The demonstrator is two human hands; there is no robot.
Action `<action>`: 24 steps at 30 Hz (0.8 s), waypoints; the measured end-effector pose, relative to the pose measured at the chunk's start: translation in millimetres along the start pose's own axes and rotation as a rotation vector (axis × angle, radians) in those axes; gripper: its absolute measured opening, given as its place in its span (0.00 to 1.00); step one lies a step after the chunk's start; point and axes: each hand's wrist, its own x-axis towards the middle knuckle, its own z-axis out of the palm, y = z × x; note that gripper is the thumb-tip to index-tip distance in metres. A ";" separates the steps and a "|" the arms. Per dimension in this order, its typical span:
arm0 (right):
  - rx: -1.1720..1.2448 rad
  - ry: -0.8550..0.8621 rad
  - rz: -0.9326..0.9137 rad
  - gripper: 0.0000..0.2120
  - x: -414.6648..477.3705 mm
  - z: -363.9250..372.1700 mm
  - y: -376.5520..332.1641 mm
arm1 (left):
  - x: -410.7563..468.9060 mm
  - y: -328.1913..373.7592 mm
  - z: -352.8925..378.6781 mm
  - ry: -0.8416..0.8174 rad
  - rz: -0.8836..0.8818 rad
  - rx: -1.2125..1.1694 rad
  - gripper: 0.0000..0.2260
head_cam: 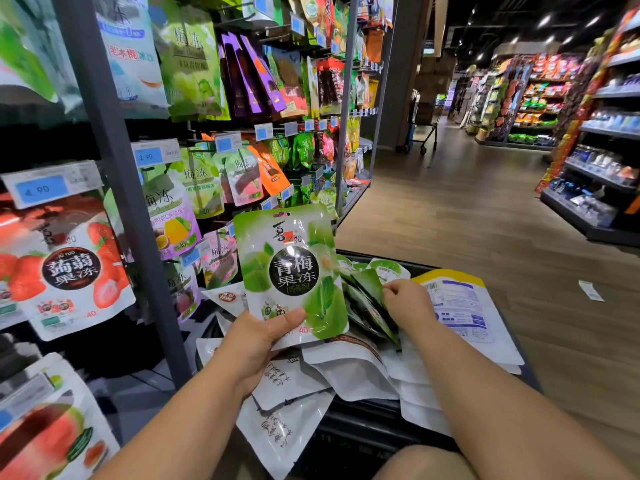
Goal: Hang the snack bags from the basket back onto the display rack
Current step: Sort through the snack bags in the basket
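Green plum jelly bag [294, 271] stands upright in the left hand [256, 344], fingers clamped on its bottom edge, hang hole topmost and nearest the display rack [114, 168] (right hand [408, 301] pinches another bag [370, 289] in the basket [363, 420]).

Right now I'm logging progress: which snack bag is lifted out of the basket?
The green plum jelly bag, held upright in the left hand. The other bags lie in the basket, where the right hand sorts them.
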 end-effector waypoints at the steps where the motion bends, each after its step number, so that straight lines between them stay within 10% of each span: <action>1: 0.006 0.011 0.006 0.12 -0.5 -0.4 -0.5 | -0.2 0.4 0.2 0.001 -0.001 0.003 0.20; 24: 0.074 -0.079 0.078 0.07 -1.8 -2.4 -2.0 | 0.3 0.2 0.6 0.003 -0.020 -0.020 0.22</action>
